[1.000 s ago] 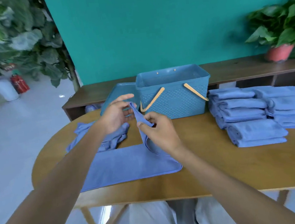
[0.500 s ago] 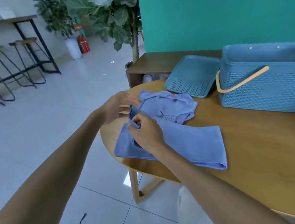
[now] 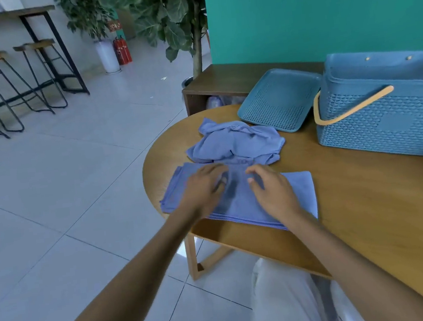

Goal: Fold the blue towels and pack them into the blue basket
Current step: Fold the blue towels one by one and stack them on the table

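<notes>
— Where do we stand?

— Our left hand [image 3: 204, 190] and right hand [image 3: 274, 192] lie flat, fingers spread and gripping nothing, pressing the folded blue towel [image 3: 298, 192] at the surface [image 3: 342, 211] edge. The crumpled towel [image 3: 234, 143] waits just behind; the blue basket [image 3: 385, 124] stands to the right.

— Risks?

— We could drag the layers askew by smoothing unevenly, or push the fold off the near edge.

A teal wall [image 3: 319, 8] stands behind a dark wooden bench [image 3: 235, 78]. The floor [image 3: 65, 203] has pale glossy tiles (they reflect light). Two stools [image 3: 12, 85] and leafy plants [image 3: 162, 15] stand at the back.
</notes>
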